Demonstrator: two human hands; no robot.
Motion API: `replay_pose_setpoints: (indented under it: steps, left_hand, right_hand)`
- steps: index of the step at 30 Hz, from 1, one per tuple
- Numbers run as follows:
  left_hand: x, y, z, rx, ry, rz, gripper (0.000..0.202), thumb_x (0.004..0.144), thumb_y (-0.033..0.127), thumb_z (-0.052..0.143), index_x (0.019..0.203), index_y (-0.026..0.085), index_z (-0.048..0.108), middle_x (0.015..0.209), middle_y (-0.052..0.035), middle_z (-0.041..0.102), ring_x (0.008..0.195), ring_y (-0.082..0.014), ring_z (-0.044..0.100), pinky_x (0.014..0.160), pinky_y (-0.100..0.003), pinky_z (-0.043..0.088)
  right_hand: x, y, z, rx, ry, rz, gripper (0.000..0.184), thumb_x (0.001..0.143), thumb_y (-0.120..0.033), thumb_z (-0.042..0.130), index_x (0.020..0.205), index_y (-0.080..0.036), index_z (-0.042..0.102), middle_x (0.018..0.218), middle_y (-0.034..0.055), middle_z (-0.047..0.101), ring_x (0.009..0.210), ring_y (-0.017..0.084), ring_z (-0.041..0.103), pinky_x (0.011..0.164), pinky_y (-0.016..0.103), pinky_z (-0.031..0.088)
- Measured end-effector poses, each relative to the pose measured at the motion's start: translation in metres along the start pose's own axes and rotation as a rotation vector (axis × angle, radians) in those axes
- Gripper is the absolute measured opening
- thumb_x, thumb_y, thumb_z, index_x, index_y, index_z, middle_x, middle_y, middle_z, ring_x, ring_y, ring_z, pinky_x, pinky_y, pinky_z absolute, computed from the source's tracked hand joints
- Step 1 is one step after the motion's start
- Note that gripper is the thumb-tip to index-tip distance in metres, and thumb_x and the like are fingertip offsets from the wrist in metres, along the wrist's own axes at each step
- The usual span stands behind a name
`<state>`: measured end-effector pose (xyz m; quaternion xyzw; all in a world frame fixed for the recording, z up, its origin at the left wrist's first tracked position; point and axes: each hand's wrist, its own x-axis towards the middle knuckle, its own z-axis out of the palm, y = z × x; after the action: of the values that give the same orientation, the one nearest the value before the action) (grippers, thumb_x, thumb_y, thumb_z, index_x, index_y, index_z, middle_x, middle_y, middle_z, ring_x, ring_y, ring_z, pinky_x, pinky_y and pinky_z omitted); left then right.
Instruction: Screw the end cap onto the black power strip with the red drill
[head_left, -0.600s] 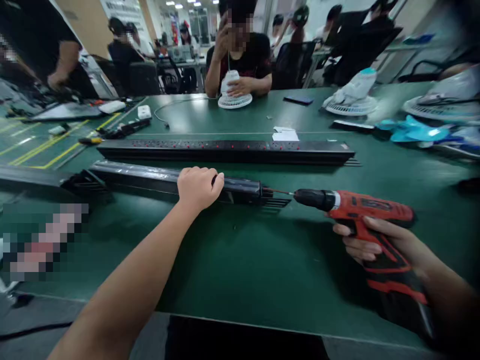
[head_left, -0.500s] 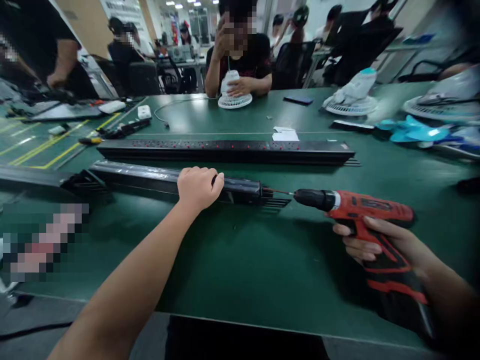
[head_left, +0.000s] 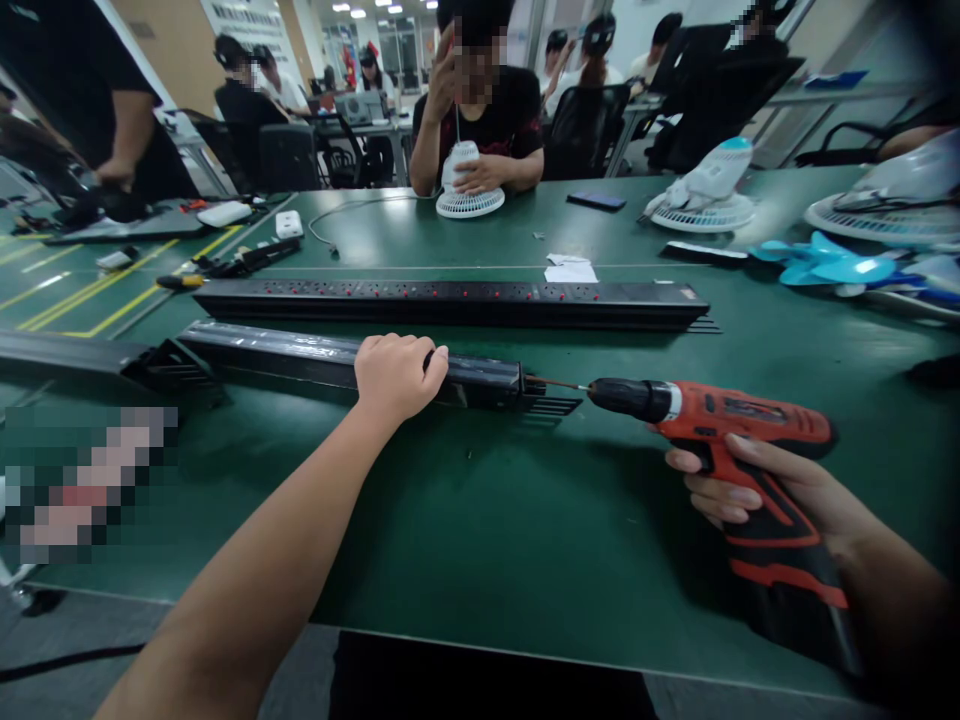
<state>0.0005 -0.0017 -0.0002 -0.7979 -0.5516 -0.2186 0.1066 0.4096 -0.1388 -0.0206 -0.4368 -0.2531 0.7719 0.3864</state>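
Note:
My left hand (head_left: 400,377) is wrapped over a long black power strip housing (head_left: 292,350) that lies on the green table (head_left: 480,540). At the strip's right end is a slotted black bracket (head_left: 551,405). My right hand (head_left: 739,485) grips a red and black cordless drill (head_left: 750,410), held level and pointing left. Its long thin bit (head_left: 559,383) reaches the strip's right end. Whether the tip sits on a screw cannot be made out.
Behind lies a second black power strip (head_left: 450,305) with red dots. Another black strip (head_left: 67,360) is at the left. Across the table a person holds a white fan (head_left: 469,185). Blue fan blades (head_left: 840,260) and more fan parts lie at the right.
The drill's rear and handle have shifted very slightly in my right hand's grip position. My left hand and the strip stay put.

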Motion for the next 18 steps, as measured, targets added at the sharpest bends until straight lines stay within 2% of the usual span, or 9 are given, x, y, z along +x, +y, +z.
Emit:
replay_pose_setpoints:
  steps: [6,18]
  left_hand:
    - [0.0002,-0.0003,0.0007,-0.011,-0.006,-0.002,0.053,0.107,0.045,0.035,0.075,0.021,0.07,0.071,-0.0081,0.071,0.07,-0.0251,0.06,0.077,-0.043,0.039]
    - [-0.0001,-0.0019,0.0022,-0.004,0.016,0.005,0.052,0.106,0.045,0.036,0.075,0.021,0.07,0.071,-0.0079,0.072,0.07,-0.0254,0.06,0.076,-0.043,0.039]
  right_hand:
    - [-0.0008,0.0003,0.0009,-0.02,0.024,-0.006,0.04,0.078,-0.054,0.093,0.085,-0.017,0.08,0.054,-0.0033,0.043,0.05,0.012,0.031,0.046,0.024,0.047]
    - [-0.0003,0.0039,-0.0076,-0.008,0.053,0.002,0.041,0.078,-0.057,0.091,0.087,-0.02,0.076,0.054,-0.0057,0.036,0.051,0.014,0.031,0.046,0.025,0.045]
